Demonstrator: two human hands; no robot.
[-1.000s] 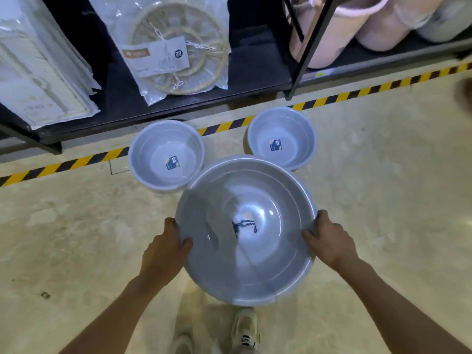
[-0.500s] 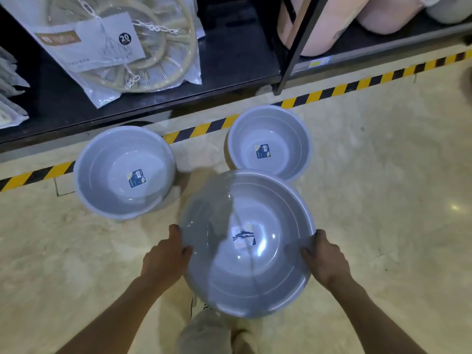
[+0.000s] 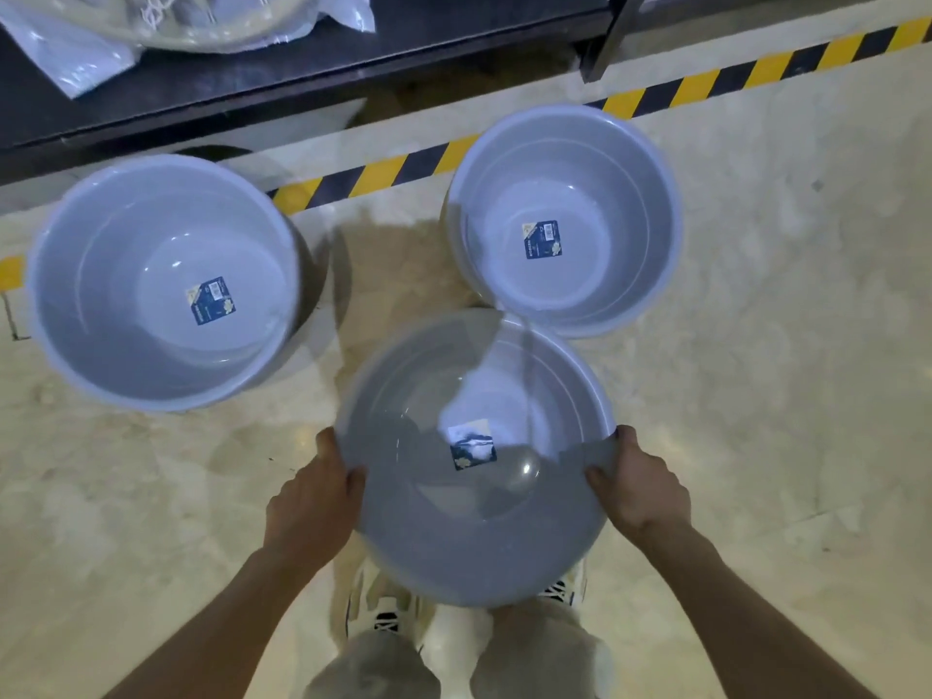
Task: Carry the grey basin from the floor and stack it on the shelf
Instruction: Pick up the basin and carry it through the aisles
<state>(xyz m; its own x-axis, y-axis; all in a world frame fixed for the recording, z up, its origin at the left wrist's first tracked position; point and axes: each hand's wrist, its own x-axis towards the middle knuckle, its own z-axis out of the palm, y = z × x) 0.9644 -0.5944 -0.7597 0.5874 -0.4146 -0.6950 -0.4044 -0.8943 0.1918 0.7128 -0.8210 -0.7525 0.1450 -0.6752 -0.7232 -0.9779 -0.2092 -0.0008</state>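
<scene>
A: Head view. Where's the grey basin (image 3: 474, 461)?

B: Held up off the floor (image 3: 781, 396), right over the shoes, open side up, label in the bottom. Far rim just overlapping the right-hand basin (image 3: 565, 219) in the pic; can't tell if touching.

A: Hands?

B: Left hand (image 3: 315, 496) gripping the rim on the left side, thumb hooked over the edge, fingers under. Right hand (image 3: 640, 491) same on the opposite side. Both curled tight on the rim, arms abt equally far out.

A: Anything else on the floor?

B: Left-hand basin (image 3: 161, 280), well apart from the held one. Striped tape (image 3: 403, 169) behind both.

A: Key relation for the next move?

B: Shelf (image 3: 252, 78) straight ahead, beyond the tape, w/ plastic packets (image 3: 91, 47) on it. Round basin, so no long axis; centred between the hands, neither nearer. Prob needs a lift up & fwd, clearing the two floor basins
</scene>
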